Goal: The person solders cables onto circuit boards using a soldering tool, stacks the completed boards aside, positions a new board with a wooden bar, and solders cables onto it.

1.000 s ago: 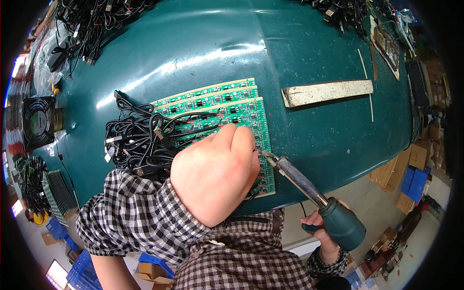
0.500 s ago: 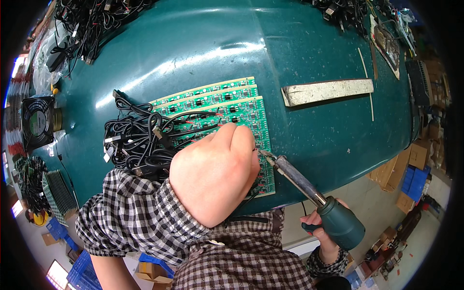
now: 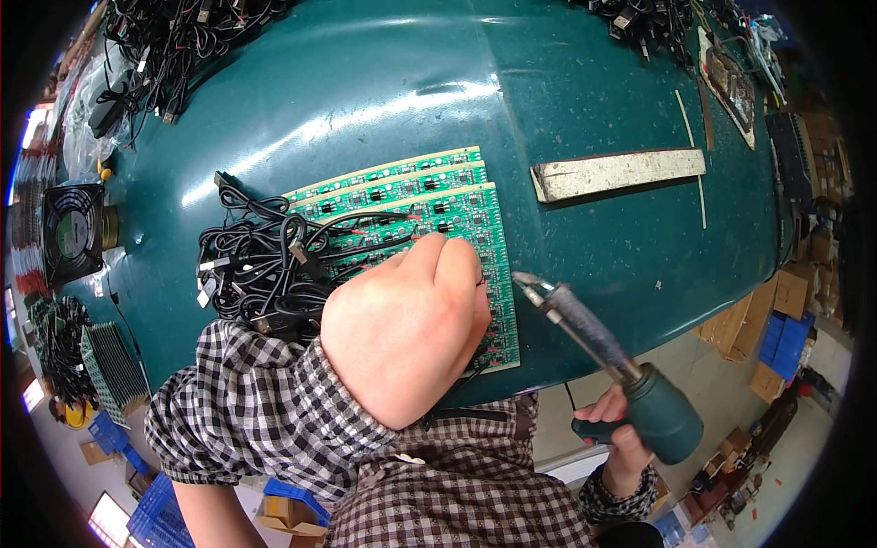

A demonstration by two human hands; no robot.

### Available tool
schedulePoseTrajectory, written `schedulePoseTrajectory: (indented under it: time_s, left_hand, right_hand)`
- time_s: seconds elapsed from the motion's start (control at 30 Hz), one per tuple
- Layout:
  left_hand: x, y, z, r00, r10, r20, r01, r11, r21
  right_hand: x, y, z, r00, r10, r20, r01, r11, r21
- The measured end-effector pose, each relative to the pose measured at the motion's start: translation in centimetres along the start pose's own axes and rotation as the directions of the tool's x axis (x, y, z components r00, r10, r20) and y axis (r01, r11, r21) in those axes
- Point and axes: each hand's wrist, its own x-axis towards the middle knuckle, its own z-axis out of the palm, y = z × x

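My left hand (image 3: 406,320) is closed, knuckles up, over the stacked green circuit boards (image 3: 498,237). Thumb and fingers pinch what looks like a thin dark wire (image 3: 480,282); only a bit of it shows, and the hand hides the rest. Black cables (image 3: 265,247) lie bundled at the boards' left, some with red wire ends running onto the boards. In my right hand (image 3: 621,438) is a soldering gun (image 3: 662,416) with a dark green body, fingers wrapped round its handle. Its metal tip (image 3: 519,277) points up-left, just right of the boards and apart from them.
A whitish bar (image 3: 621,173) lies on the green mat (image 3: 594,247), with a thin pale stick (image 3: 692,155) by its right end. More black cables (image 3: 183,46) are heaped at the far left. A black fan (image 3: 73,233) and upright boards (image 3: 111,365) stand at the left.
The soldering gun has moved right, its tip drawn away from my left fingertips and off the boards. My left hand has stayed in place.
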Motion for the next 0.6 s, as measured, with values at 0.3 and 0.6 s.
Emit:
schedulePoseTrajectory:
  time_s: [0.3, 0.6]
  left_hand:
    - [-0.2, -0.3, 0.0, 0.999, 0.024, -0.037, -0.025, 1.0, -0.013]
    - [-0.2, 0.0, 0.0, 0.999, 0.027, -0.048, -0.028, 0.999, -0.021]
  right_hand:
    - [9.5, -1.3, -0.2, 0.941, -0.337, -0.031, 0.308, 0.815, 0.491]
    - [13.5, -0.8, -1.1, 0.902, -0.427, 0.066, 0.261, 0.66, 0.705]
